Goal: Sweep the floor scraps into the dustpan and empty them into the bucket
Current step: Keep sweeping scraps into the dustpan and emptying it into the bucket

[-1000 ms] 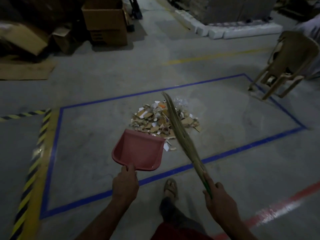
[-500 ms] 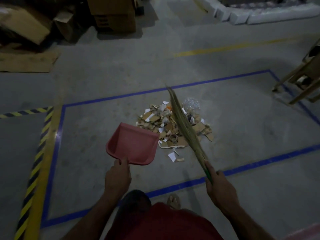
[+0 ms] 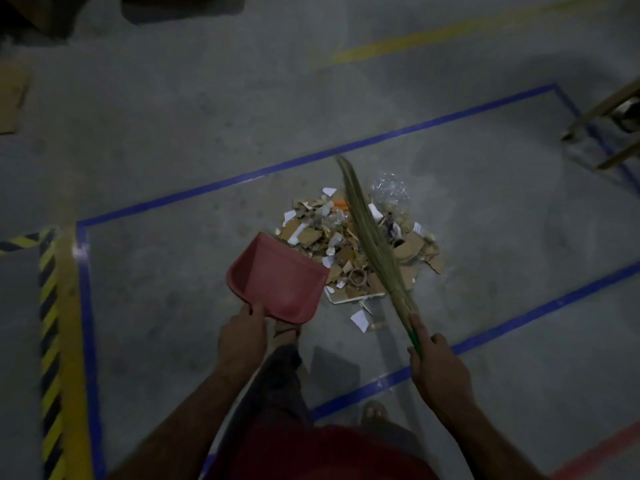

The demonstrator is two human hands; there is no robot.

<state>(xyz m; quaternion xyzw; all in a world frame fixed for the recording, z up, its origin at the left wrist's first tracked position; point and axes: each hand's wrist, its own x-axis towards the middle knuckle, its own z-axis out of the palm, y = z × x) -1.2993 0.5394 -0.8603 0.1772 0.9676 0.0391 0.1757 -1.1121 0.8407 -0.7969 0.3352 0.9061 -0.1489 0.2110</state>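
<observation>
Left hand [image 3: 242, 336] grips red dustpan [image 3: 277, 282] by rear handle, open lip touching scrap pile [image 3: 356, 247] inside blue tape rectangle [image 3: 381, 138] on concrete floor [image 3: 173, 133]. Right hand [image 3: 438, 367] clasps grass broom [image 3: 372, 240], bristles slanting over pile.

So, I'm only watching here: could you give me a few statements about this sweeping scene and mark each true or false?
1. The left hand holds the red plastic dustpan. True.
2. The dustpan is already full of scraps. False: it looks empty.
3. The right hand grips the straw-coloured grass broom. True.
4. The pile of cardboard and paper scraps lies outside the blue floor tape. False: it lies inside the rectangle.
5. The broom lies flat on the floor. False: it is held over the pile.
</observation>
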